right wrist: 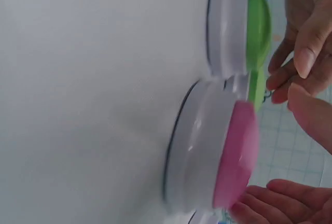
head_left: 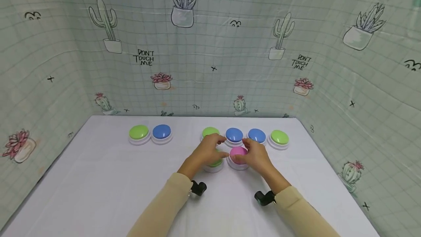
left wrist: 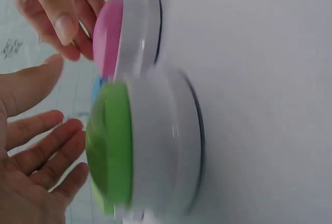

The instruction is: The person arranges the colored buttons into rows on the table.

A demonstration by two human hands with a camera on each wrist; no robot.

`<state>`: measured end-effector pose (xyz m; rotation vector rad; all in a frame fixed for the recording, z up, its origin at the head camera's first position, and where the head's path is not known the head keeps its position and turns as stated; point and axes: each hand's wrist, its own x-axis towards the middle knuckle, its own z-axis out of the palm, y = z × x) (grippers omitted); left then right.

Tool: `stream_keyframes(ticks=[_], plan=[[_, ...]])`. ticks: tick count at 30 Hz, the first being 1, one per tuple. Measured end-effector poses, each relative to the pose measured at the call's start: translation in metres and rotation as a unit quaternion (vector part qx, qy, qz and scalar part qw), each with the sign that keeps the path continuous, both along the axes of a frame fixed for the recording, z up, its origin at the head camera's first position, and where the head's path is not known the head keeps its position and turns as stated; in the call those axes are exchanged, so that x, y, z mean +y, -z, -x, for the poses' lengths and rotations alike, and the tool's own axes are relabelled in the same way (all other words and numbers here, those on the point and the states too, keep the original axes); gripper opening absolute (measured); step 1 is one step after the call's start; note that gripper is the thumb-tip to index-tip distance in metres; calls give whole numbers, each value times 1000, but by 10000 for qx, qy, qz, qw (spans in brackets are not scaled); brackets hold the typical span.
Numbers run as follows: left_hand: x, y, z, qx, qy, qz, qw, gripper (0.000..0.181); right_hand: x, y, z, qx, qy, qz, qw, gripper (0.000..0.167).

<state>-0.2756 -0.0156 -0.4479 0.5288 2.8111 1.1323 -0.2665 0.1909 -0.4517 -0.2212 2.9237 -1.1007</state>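
Two push buttons with white round bases stand in the front row, one with a green top (left wrist: pixel 111 146), one with a pink top (head_left: pixel 238 152). Above the green one hovers my left hand (head_left: pixel 208 150), its fingers loosely bent and holding nothing; in the head view it hides part of that button. My right hand (head_left: pixel 257 156) is at the right side of the pink button, thumb and fingers spread apart. Whether its fingertips touch the pink top cannot be told. The thumbs point toward each other, with a gap between them.
Behind the hands runs a row of a green button (head_left: pixel 210 131), two blue buttons (head_left: pixel 234 134) (head_left: pixel 257 135) and another green button (head_left: pixel 279 137). Farther left stand a green button (head_left: pixel 139 132) and a blue button (head_left: pixel 162 131). A patterned cloth (head_left: pixel 204 46) surrounds the white table (head_left: pixel 98 178).
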Motion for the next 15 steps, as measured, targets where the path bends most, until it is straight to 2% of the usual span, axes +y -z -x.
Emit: stream_keyframes(ticks=[3,6,10,15], plan=[[-24,-2,0,54,-268,-281,9992,53,-15,-6,3,149,70,6,9999,77],[-49,-1,2,288,-613,-371,9970,51,-37,-11,5,215,48,-3,9998,76],[-81,2,6,604,-1136,-280,9913,51,-70,-16,6,116,-116,241,9996,75],[-118,5,15,944,-1712,-137,9806,56,-111,-16,7,58,-385,317,9987,74]])
